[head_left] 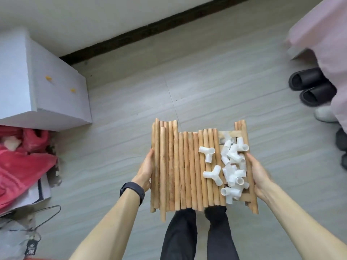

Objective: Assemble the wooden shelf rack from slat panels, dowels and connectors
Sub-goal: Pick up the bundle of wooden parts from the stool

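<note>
I am standing and carrying a flat stack of wooden slat panels (249,196) held level over the floor. Several loose wooden dowels (180,169) lie side by side on top, covering its left and middle. A heap of white plastic connectors (232,166) rests on its right part, with two lying apart on the dowels. My left hand (146,169) grips the stack's left edge, a black band on that wrist. My right hand (257,175) grips the right edge. The panels beneath the dowels are mostly hidden.
A white cabinet (47,87) stands at the left by the wall. Red cloth (22,166) and a wire hanger (48,214) lie at the lower left. Black slippers (311,87) sit at the right beside a pink-covered bed (323,30). Grey tiled floor (206,91) stretches ahead.
</note>
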